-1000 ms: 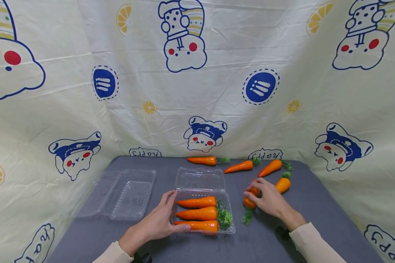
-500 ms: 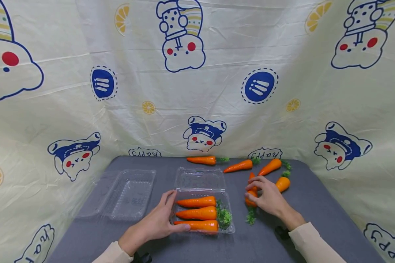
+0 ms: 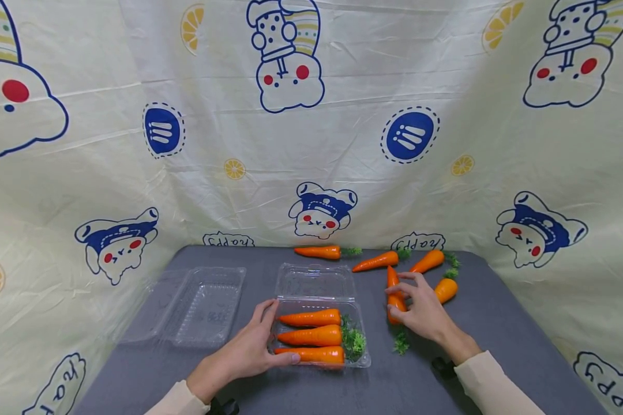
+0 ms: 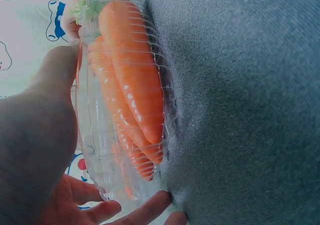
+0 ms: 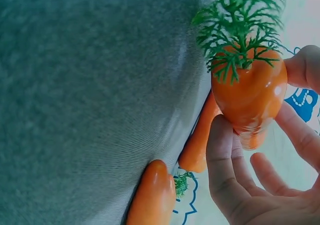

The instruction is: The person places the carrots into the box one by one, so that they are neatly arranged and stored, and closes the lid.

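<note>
A clear hinged plastic box (image 3: 361, 323) stands open in front of me, lid tilted back. Three orange carrots (image 3: 311, 335) with green leafy tops lie side by side in it, tips to the left. My left hand (image 3: 251, 349) holds the box at its left end, thumb over the front rim and fingers along the side. To the right of the box, my right hand (image 3: 423, 308) grips another carrot (image 3: 393, 282) between thumb and fingers. The right wrist view shows this carrot's thick end and leafy top (image 5: 242, 35) facing the camera.
Several more carrots lie behind and beside my right hand, among them a back-row carrot (image 3: 319, 252) and one by the knuckles (image 3: 446, 290). A second clear box (image 3: 207, 311) stands open at the left. A patterned cloth (image 3: 342, 144) hangs behind the grey table (image 3: 270, 397).
The carrot in my right hand has turned, its tip now pointing away toward the back and its leafy top toward me. My left hand and the box have stayed put.
</note>
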The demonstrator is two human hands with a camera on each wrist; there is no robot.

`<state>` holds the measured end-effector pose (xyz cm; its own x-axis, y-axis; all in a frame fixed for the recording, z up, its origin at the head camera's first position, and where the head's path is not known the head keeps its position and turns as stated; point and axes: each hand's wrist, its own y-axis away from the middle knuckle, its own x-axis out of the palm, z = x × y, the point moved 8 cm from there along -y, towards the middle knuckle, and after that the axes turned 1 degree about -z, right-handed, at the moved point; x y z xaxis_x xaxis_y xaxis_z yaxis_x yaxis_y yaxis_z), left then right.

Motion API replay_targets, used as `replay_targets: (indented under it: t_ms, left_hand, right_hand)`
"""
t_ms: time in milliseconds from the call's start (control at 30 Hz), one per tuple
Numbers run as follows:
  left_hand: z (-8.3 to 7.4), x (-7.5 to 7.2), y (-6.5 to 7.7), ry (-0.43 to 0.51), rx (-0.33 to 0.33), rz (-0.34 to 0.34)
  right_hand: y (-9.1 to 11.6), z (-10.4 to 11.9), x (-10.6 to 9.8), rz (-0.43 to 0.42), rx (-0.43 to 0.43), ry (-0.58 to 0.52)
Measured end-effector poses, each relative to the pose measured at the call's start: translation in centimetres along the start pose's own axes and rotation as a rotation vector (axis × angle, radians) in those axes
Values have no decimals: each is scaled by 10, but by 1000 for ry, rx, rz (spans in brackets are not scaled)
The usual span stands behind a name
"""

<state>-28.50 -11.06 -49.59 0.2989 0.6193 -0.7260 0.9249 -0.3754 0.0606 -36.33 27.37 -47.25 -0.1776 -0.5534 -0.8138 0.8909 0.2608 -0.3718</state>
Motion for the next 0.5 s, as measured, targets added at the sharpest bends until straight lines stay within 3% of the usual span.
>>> replay_targets:
  t_ms: [500]
  left_hand:
    - [0,0,0,1,9,-3]
  right_hand:
    - [-2,7,-7,1,43,-39]
